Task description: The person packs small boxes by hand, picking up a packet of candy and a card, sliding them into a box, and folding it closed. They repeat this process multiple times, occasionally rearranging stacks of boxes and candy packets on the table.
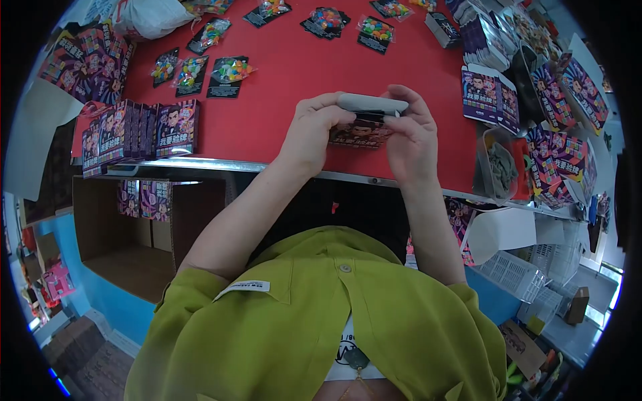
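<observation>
Both hands hold a small printed cardboard box (361,136) over the front edge of the red table. Its pale top flap (372,103) stands up, and a dark gap shows beneath it. My left hand (313,128) grips the box's left side, with the thumb near the opening. On the other side, my right hand (413,134) has its thumb at the flap's right corner and its fingers raised behind it. What lies inside the box cannot be made out.
Bags of colourful pieces on black cards (233,72) lie across the red table (287,60). A row of printed boxes (177,127) stands at left. At right are flattened boxes (490,97) and a clear plastic tub (500,164). An open carton (124,257) sits below the left edge.
</observation>
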Demonstrator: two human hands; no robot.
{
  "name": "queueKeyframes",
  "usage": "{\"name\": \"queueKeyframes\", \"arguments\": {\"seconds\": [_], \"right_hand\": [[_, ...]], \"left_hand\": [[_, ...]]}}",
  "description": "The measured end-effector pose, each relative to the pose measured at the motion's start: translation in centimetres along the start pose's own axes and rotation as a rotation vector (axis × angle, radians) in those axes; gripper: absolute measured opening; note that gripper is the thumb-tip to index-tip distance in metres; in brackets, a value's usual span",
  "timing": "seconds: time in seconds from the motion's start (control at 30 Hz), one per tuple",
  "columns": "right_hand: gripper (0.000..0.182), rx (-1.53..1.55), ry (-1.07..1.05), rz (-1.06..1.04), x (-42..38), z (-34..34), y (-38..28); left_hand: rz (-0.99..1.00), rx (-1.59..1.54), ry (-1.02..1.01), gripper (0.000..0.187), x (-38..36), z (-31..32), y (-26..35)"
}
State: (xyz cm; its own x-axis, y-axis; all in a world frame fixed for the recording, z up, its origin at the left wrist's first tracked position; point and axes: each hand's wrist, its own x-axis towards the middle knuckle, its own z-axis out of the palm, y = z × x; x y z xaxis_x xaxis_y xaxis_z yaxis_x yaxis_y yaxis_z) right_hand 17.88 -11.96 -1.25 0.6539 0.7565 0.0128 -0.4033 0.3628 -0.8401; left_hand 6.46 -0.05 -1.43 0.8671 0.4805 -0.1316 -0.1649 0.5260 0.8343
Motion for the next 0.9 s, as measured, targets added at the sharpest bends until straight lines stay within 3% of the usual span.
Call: {"name": "queueKeyframes", "arguments": {"seconds": [0.13, 0.27, 0.33, 0.37, 0.4, 0.43, 0.47, 0.5, 0.6, 0.9], "right_hand": [[0.037, 0.175, -0.061, 0.282, -0.3, -1.3, -0.9], [0.031, 0.207, -0.110, 0.336, 0.0, -1.6, -0.5], [0.022, -0.151, -0.104, -0.073, -0.5, -1.6, 0.4], [0.022, -0.164, -0.088, -0.075, -0.9, -1.8, 0.5], [0.020, -0.663, -0.172, -0.403, -1.1, -2.2, 0.5], [0.019, -1.170, -0.260, -0.719, -1.3, -2.5, 0.3], [0.024, -1.316, -0.265, -0.794, -1.5, -2.7, 0.3], [0.024, -1.337, -0.242, -0.786, -1.7, -2.7, 0.1], [0.024, -1.391, -0.284, -0.878, -1.8, -2.4, -0.5], [0.016, -1.185, -0.220, -0.634, -1.5, -1.8, -1.2]], "left_hand": [[-0.066, -0.056, 0.062, 0.028, -0.1, 0.1, 0.6], [-0.020, -0.027, 0.009, 0.026, -0.2, -0.5, 0.3], [0.065, -0.008, -0.034, 0.025, -0.5, -1.0, 0.5], [0.143, 0.004, -0.096, 0.025, -0.4, -1.1, 0.3], [0.128, -0.014, -0.119, 0.025, -0.2, -1.3, 0.1], [0.525, 0.463, -0.147, 0.021, 0.0, -1.9, -0.2], [0.927, 0.940, -0.163, 0.018, 0.0, -2.4, -0.3], [0.955, 1.024, -0.228, 0.019, -0.1, -2.8, 0.0], [0.985, 1.154, -0.287, 0.027, -0.5, -2.7, 0.7], [0.720, 0.921, -0.175, 0.010, -0.2, -1.4, 1.2]]}}
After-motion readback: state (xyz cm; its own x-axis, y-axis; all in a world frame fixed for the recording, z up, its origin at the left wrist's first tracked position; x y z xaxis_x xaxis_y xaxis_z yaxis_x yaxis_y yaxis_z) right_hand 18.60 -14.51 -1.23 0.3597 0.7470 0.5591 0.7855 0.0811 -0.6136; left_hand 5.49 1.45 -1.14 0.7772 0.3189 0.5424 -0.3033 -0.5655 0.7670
